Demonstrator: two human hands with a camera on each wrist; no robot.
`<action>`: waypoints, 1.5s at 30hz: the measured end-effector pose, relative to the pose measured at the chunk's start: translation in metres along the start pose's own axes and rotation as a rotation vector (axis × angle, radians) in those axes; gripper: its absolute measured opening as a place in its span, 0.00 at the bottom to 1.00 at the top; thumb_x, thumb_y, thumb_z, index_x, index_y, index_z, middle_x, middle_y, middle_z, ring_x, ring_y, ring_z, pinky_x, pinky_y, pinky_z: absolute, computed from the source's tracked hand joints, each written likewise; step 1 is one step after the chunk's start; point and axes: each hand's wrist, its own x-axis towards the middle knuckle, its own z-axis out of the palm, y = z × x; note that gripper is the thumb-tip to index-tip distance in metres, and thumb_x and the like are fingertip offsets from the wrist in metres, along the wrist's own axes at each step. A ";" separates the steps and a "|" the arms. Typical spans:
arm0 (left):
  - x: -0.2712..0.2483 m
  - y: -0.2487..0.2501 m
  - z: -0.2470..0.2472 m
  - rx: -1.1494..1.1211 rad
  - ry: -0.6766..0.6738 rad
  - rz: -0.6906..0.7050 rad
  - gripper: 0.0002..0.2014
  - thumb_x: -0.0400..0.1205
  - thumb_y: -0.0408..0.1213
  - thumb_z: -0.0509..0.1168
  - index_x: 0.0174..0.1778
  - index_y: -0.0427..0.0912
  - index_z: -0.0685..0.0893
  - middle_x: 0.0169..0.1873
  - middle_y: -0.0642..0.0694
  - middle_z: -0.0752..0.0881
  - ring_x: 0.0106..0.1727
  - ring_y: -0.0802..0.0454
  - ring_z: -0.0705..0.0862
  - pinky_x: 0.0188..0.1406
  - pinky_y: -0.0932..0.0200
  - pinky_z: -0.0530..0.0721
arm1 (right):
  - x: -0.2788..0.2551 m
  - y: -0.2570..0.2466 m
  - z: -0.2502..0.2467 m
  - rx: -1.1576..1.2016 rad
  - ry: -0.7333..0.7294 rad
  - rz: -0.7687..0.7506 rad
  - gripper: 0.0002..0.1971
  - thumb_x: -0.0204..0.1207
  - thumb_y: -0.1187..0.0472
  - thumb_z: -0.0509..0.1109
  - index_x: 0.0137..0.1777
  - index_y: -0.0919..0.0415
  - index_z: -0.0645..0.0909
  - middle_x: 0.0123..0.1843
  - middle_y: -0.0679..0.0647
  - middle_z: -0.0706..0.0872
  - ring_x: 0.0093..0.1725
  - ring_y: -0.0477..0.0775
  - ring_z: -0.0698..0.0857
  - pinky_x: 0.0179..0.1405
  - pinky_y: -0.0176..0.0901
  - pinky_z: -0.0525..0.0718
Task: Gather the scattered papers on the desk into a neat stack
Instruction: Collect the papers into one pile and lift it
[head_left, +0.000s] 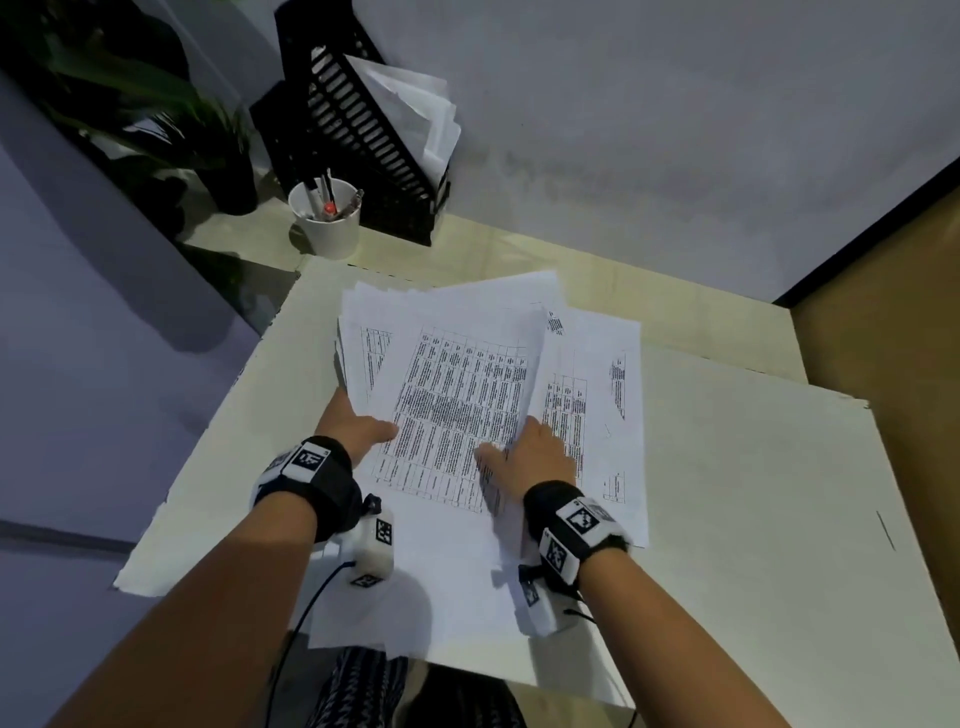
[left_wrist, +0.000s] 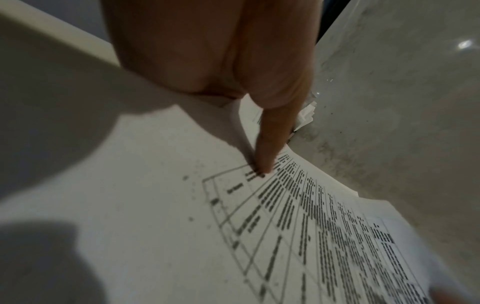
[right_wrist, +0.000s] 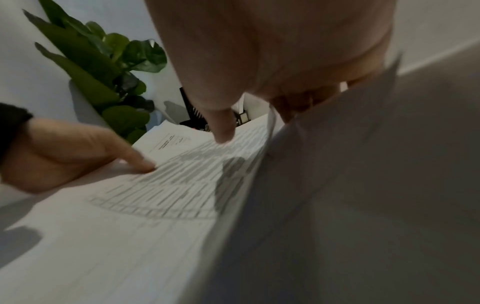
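A loose, fanned pile of printed papers (head_left: 457, 395) with tables of text lies on a white board (head_left: 753, 493) on the desk. My left hand (head_left: 366, 415) grips the pile's left edge, thumb on top of the top sheet and fingers hidden beneath. The left wrist view shows that thumb (left_wrist: 267, 164) pressing on the printed sheet (left_wrist: 298, 226). My right hand (head_left: 519, 441) pinches the top sheets at their right edge, thumb (right_wrist: 223, 133) above, fingers (right_wrist: 298, 102) under the lifted paper (right_wrist: 168, 185). More sheets stick out to the right and toward me.
At the back stand a black slatted file rack (head_left: 353, 130) holding papers, a white cup (head_left: 327, 223) of pens, and a leafy plant (head_left: 156, 119). The board's right half is bare. The desk's near edge sits just below my wrists.
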 end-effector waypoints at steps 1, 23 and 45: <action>0.000 0.000 0.000 0.010 -0.002 0.004 0.36 0.72 0.23 0.73 0.76 0.40 0.69 0.69 0.41 0.81 0.70 0.41 0.79 0.72 0.47 0.75 | 0.003 0.001 -0.003 -0.026 0.004 0.036 0.35 0.78 0.36 0.54 0.77 0.61 0.64 0.75 0.61 0.70 0.74 0.63 0.70 0.72 0.61 0.71; 0.004 -0.007 0.001 -0.001 -0.003 0.005 0.37 0.76 0.18 0.65 0.80 0.46 0.63 0.74 0.43 0.75 0.76 0.41 0.73 0.77 0.45 0.69 | 0.046 0.031 -0.038 0.189 0.312 -0.040 0.07 0.75 0.66 0.62 0.37 0.65 0.80 0.41 0.56 0.77 0.46 0.63 0.82 0.44 0.51 0.82; -0.005 -0.005 -0.003 -0.027 0.061 0.068 0.36 0.76 0.17 0.62 0.78 0.49 0.67 0.69 0.45 0.80 0.69 0.41 0.78 0.73 0.45 0.74 | 0.056 0.029 -0.107 0.119 0.411 -0.016 0.06 0.76 0.74 0.59 0.48 0.66 0.74 0.53 0.72 0.84 0.42 0.65 0.79 0.38 0.45 0.70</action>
